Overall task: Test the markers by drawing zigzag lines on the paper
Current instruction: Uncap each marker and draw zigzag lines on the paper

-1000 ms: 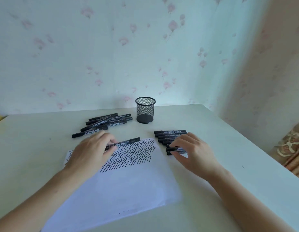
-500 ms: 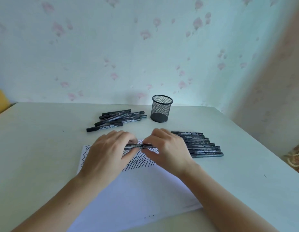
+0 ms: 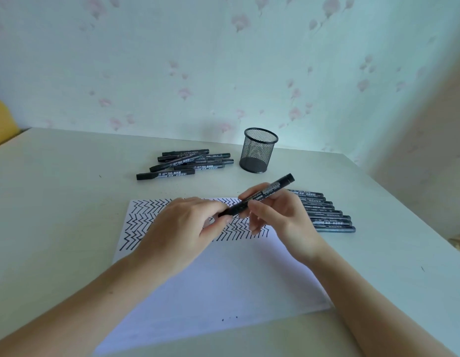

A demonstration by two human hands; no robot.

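Marker (image 3: 259, 199) now lifted, tilted above paper (image 3: 223, 279), both hands' fingers (image 3: 259, 210) pinching it.

Soft daylight, a bit dim and bluish, faint shadows, walls bend at edges, slightly blurry.

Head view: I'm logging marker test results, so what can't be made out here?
- Cap end of the held marker: covered by left hand fingers.
- Middle zigzags on the paper: behind both hands.
- Row of markers: partly behind right hand.
- Marker labels: too small.
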